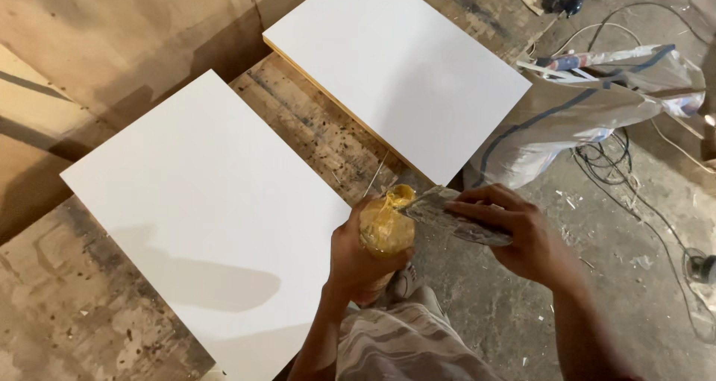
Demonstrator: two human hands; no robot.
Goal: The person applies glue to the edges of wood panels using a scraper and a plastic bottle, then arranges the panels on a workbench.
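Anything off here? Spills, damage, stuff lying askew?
No spill shows. The left hand grips a yellow-smeared container; the right hand holds a scraper at its mouth. Both white panels look clean and unchipped. Oddities: loose tangled cables and a crumpled sack on the debris-strewn floor.

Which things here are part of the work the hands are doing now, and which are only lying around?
In use:
- left hand gripping a container of yellow paste
- right hand holding a flat scraper, its tip at the container's mouth

Lying about:
- two white panels on the worn wooden surface
- plastic sack
- black cables on the floor
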